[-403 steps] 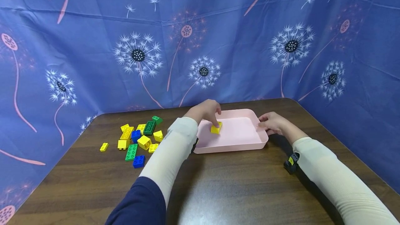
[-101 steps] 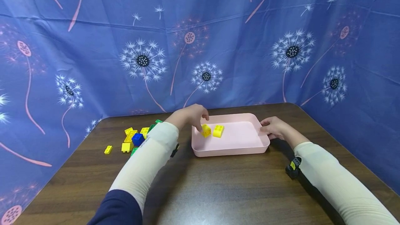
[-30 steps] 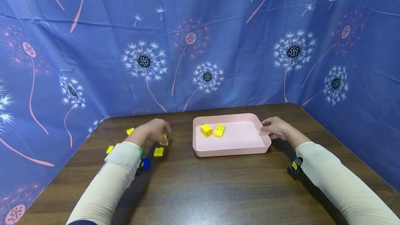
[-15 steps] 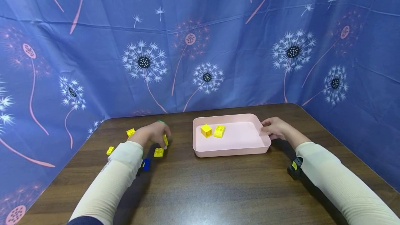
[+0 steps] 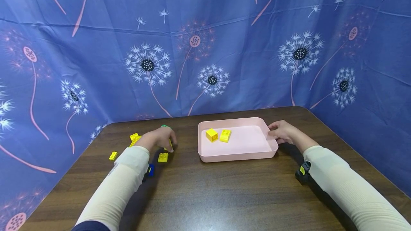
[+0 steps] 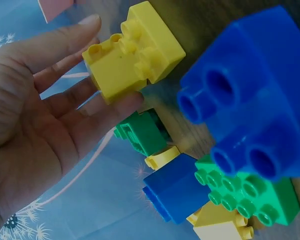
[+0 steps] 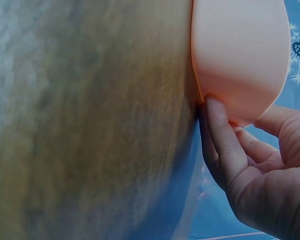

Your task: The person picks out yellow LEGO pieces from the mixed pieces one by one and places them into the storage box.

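My left hand (image 5: 162,138) is lowered over the toy bricks on the left. In the left wrist view, its extended fingers lie beside a yellow brick (image 6: 112,75), while the thumb stands a little apart from it. A second, flat yellow brick (image 6: 162,47) appears right by that one. My right hand (image 5: 284,131) holds the right end of a shallow pink tray (image 5: 237,157); the right wrist view shows fingers against the outside of the tray wall (image 7: 240,50) and the thumb partly hidden. Inside the tray, toward its left, sit two yellow bricks, one blocky (image 5: 212,135), one curved (image 5: 225,135).
Blue bricks (image 6: 260,95), a green brick (image 6: 260,192) and several more lie under and around the left forearm, which hides part of the pile in the head view. One small yellow brick (image 5: 113,155) lies alone at far left. A blue dandelion cloth (image 5: 244,63) hangs behind the table.
Over the earlier frames, a second yellow brick was put into the tray. The left hand then went back left to the pile; its thumb has just shifted toward a yellow brick. The right hand stays.
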`<state>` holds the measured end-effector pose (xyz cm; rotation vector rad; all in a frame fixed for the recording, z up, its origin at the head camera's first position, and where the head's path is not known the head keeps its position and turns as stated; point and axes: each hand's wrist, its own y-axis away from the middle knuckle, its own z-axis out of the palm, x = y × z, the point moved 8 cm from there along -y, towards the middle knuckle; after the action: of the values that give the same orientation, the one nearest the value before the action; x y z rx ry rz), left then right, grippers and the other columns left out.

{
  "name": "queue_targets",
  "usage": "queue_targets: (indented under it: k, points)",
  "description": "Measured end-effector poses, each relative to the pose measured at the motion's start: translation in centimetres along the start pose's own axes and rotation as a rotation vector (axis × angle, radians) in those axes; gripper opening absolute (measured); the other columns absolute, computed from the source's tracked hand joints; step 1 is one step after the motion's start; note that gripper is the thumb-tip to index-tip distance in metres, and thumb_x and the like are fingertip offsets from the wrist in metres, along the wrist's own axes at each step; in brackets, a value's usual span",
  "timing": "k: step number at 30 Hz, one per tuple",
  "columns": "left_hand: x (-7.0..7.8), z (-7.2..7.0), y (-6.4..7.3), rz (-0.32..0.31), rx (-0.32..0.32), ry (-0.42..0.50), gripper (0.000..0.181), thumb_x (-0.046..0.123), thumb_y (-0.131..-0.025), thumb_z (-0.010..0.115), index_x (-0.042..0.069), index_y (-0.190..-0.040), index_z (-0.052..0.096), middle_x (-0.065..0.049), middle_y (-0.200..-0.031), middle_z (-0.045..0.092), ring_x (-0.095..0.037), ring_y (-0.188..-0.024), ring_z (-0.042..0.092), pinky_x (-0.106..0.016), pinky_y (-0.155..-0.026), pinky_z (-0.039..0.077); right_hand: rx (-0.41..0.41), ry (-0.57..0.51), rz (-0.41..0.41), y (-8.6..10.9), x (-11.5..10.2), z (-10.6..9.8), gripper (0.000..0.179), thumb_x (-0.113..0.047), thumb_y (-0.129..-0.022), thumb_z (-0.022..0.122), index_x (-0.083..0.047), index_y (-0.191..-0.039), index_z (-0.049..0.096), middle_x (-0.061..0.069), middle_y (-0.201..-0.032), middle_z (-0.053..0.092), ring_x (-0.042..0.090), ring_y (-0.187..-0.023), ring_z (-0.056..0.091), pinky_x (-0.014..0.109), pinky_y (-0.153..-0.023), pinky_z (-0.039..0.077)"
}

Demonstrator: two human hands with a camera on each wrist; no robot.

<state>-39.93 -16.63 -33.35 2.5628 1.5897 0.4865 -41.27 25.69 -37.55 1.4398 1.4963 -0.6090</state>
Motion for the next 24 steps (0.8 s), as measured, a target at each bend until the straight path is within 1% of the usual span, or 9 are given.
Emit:
queue_targets:
  k: [4,10,17,24]
  points:
    - [0.11,0.17,-0.04,-0.007,0.005,-0.008,0.022,0.005,-0.076,0.082,0.006,-0.096,0.073,-0.005,-0.098,0.066,-0.016,-0.083,0.06,-0.031,-0.073,0.054,0.0,0.007,0.0,0.08,0.0,0.07,0.051,0.0,-0.094,0.056,0.02,-0.135,0.034,0.026,-0.109,0.058,0.02,-0.082,0.066,0.045,-0.08,0.056]
    - [0.29,0.19,-0.15,-0.008,0.018,-0.028,0.016,0.002,-0.075,0.081,0.007,-0.087,0.072,-0.002,-0.087,0.064,-0.015,-0.075,0.057,-0.03,-0.068,0.052,-0.002,0.002,0.001,0.19,-0.15,0.09,0.051,0.0,-0.094,0.056,0.02,-0.135,0.034,0.025,-0.107,0.059,0.02,-0.082,0.066,0.044,-0.079,0.056]
    - [0.3,0.02,-0.28,-0.018,0.028,-0.048,0.015,0.003,-0.075,0.082,0.009,-0.086,0.073,0.001,-0.086,0.063,-0.015,-0.075,0.058,-0.03,-0.069,0.053,-0.012,-0.019,-0.004,0.21,-0.24,0.18,0.05,0.001,-0.095,0.054,0.02,-0.136,0.033,0.024,-0.105,0.06,0.019,-0.08,0.066,0.043,-0.078,0.057]
    - [0.77,-0.46,-0.02,-0.02,0.023,-0.043,0.015,0.003,-0.076,0.081,0.008,-0.088,0.073,-0.001,-0.089,0.063,-0.016,-0.077,0.057,-0.032,-0.072,0.053,-0.011,-0.018,-0.005,0.09,-0.18,0.16,0.049,0.002,-0.095,0.053,0.021,-0.135,0.033,0.023,-0.103,0.06,0.019,-0.079,0.066,0.043,-0.077,0.057]
